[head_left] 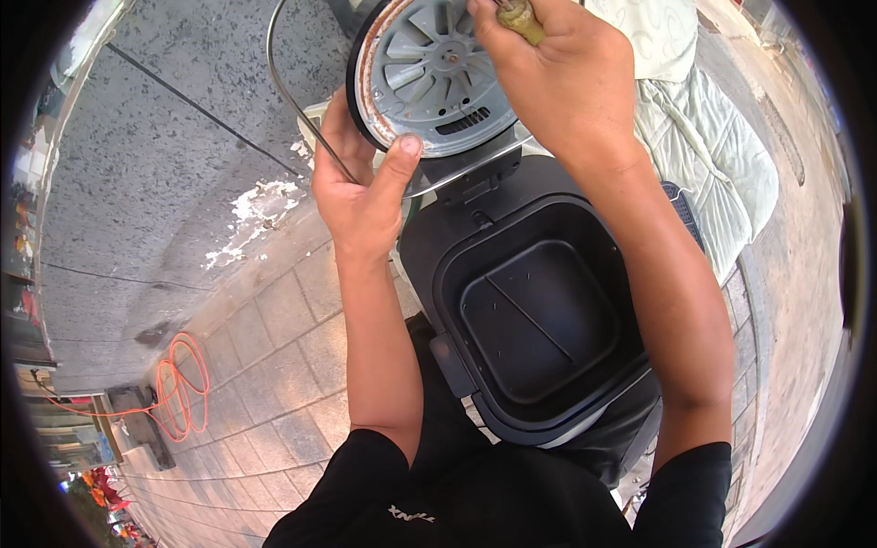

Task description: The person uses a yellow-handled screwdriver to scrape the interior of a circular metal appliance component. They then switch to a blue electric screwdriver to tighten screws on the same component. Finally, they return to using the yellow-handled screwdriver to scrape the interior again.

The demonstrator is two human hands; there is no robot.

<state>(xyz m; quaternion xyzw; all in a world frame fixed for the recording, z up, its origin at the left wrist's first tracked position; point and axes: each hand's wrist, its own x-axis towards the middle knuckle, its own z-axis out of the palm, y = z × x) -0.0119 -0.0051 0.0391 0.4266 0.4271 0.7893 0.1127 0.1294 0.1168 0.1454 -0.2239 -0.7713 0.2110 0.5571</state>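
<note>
A black appliance (443,373) with a deep square pot (539,320) stands before my lap. Its raised lid (438,132) shows a round grey metal plate with fan-like slots and a rusty, brownish rim. My left hand (365,196) is closed around the lid's lower left edge, thumb on the rim and the other fingers behind. A thin curved metal rod (276,68) loops past that hand. My right hand (585,91) grips a screwdriver with a yellowish handle (521,20) over the plate's upper right; its tip is hidden.
A pale quilted cloth (703,155) lies to the right of the appliance. Paving tiles (283,356) cover the ground. A grey speckled surface (183,155) with peeling white patches is at the left. An orange cable (183,393) lies coiled at the lower left.
</note>
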